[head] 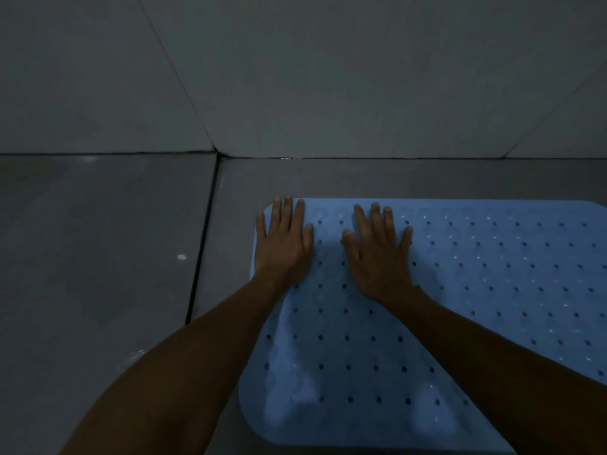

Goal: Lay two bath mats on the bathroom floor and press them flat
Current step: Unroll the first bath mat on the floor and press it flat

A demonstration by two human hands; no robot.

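On blue mat (460, 290) (unlabelled): both hands, flat.

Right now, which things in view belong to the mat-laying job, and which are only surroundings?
Belong to the job:
- blue bath mat, lying on the floor
- left hand, flat on the mat's far left corner
- right hand, flat on the mat beside it

Only surroundings:
- grey floor tiles
- wall

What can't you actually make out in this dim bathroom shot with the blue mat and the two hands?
- Blue mat, head view: its right end and near edge are cut off by the frame.
- Mat surface under the left hand, the right hand and both forearms: covered.
- A second mat: none in view.
- Floor: white specks too small and dim to identify.
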